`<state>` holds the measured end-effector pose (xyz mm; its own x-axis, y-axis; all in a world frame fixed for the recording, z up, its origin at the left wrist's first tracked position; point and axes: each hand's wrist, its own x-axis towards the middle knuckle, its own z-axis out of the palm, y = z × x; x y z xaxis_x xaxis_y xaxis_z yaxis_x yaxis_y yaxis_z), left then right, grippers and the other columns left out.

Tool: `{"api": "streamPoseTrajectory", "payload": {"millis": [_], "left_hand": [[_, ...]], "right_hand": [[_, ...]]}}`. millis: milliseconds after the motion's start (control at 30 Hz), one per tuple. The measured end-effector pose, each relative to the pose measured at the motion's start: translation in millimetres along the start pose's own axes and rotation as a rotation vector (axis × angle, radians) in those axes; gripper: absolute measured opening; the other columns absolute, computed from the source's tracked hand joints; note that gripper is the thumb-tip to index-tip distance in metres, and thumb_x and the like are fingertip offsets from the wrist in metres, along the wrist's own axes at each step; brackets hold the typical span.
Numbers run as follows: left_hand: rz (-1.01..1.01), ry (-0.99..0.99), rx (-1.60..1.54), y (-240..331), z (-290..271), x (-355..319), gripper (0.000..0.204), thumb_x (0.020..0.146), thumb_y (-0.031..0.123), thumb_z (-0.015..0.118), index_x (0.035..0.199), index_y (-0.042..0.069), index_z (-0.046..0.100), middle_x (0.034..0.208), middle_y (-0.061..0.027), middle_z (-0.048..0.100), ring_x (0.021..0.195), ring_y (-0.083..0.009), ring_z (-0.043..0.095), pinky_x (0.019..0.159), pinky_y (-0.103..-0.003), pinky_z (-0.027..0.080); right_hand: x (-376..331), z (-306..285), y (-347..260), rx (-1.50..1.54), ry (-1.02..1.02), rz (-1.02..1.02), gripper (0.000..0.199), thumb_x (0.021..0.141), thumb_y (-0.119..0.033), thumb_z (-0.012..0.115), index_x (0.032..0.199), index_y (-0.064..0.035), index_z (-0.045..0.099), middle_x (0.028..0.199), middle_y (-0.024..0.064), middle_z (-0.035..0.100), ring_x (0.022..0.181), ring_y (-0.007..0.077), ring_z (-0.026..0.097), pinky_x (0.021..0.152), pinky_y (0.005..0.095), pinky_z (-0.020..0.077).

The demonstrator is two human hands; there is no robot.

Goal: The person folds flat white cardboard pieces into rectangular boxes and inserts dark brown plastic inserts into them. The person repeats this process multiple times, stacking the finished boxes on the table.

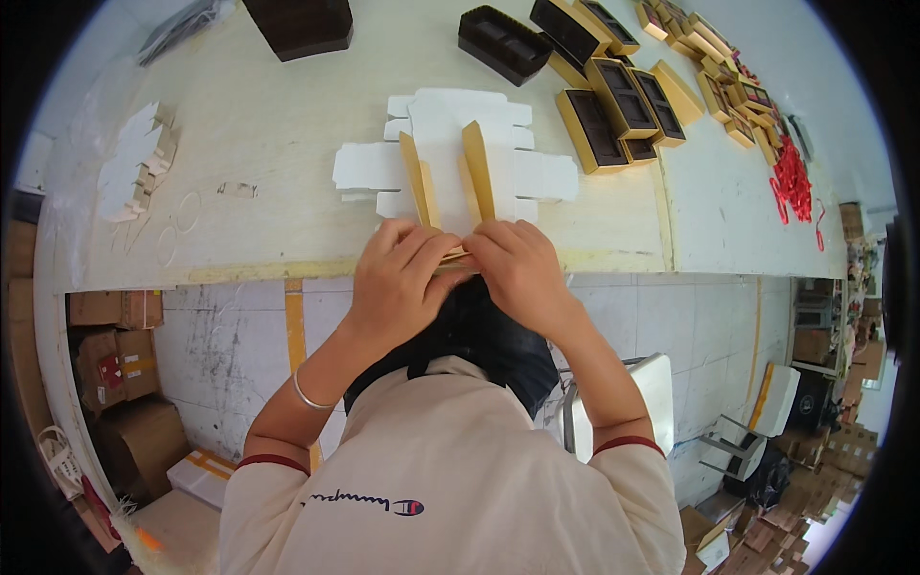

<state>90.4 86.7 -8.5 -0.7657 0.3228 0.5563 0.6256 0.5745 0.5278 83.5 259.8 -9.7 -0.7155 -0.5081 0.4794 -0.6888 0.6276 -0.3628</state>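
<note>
The counter (278,134) is stretching across the upper view, its near edge running along just before the person (450,460), probably to bring the work within easy reach. Flat white cards (460,107) are lying stacked at its middle, straight ahead, likely giving both hands a central place to work over. Gold-sided boxes (618,101) with dark compartments are standing clustered beyond to the right, seemingly grouped there to stay out of the way; a black tray (503,43) is resting just beside them. More white card pieces (132,177) are sitting at the far left. The gold card (479,163) is rising in two upright walls over the stack, its near end between the left hand (402,273) and right hand (522,268). Each grip is pinching that end from its own side, presumably keeping the walls lined up; the fingers are hiding the fold. Red ribbons (793,180) are lying tangled well apart, far right.
</note>
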Motion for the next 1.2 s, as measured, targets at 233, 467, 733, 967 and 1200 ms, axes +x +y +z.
{"api": "streamPoseTrajectory", "payload": {"millis": [233, 467, 733, 967, 1200], "left_hand": [[0.024, -0.354, -0.042, -20.2, -20.3, 15.7, 0.009, 0.074, 0.004, 0.066, 0.082, 0.003, 0.060, 0.080, -0.0068, 0.057, 0.081, -0.0257, 0.054, 0.071, -0.035, 0.046], [0.160, -0.215, 0.082, -1.8, -40.2, 42.7, 0.018, 0.073, 0.008, 0.069, 0.087, 0.005, 0.059, 0.132, -0.0090, 0.049, 0.118, -0.0342, 0.045, 0.097, -0.040, 0.039], [0.053, -0.174, 0.096, -32.3, -49.6, 46.6, 0.013, 0.068, 0.001, 0.070, 0.074, 0.001, 0.058, 0.129, -0.0102, 0.052, 0.119, -0.0297, 0.047, 0.095, -0.034, 0.041], [0.126, -0.372, -0.116, -57.9, -65.0, 69.0, 0.011, 0.071, 0.001, 0.067, 0.080, 0.003, 0.062, 0.136, -0.0100, 0.047, 0.128, -0.0313, 0.040, 0.104, -0.039, 0.035], [0.277, -0.422, 0.113, -31.3, -30.7, 40.5, 0.034, 0.069, 0.014, 0.073, 0.101, 0.009, 0.064, 0.125, -0.0045, 0.051, 0.108, -0.0268, 0.051, 0.092, -0.040, 0.042]], "right_hand": [[13.3, -30.2, 9.1, 0.292, -0.113, 0.108, 0.026, 0.071, -0.005, 0.069, 0.096, -0.0042, 0.063, 0.089, 0.0094, 0.058, 0.078, 0.0286, 0.055, 0.071, 0.0391, 0.0450], [16.9, -31.0, 19.7, -0.199, 0.095, -0.088, 0.020, 0.070, -0.007, 0.065, 0.090, -0.0042, 0.063, 0.086, 0.0075, 0.055, 0.081, 0.0238, 0.053, 0.068, 0.0336, 0.0418], [20.5, -31.2, 17.6, -0.228, 0.162, -0.030, 0.048, 0.071, -0.021, 0.074, 0.115, -0.0092, 0.059, 0.122, 0.0141, 0.052, 0.107, 0.0306, 0.052, 0.088, 0.0401, 0.0408], [25.7, -67.8, 23.5, 0.571, -0.069, 0.182, 0.028, 0.080, -0.005, 0.065, 0.107, -0.0022, 0.060, 0.112, 0.0125, 0.056, 0.094, 0.0262, 0.056, 0.079, 0.0339, 0.0458], [6.0, -24.9, 16.8, 0.256, 0.004, 0.296, 0.020, 0.080, 0.007, 0.054, 0.098, 0.0031, 0.062, 0.089, 0.0162, 0.055, 0.078, 0.0334, 0.058, 0.069, 0.0372, 0.0489]]}}
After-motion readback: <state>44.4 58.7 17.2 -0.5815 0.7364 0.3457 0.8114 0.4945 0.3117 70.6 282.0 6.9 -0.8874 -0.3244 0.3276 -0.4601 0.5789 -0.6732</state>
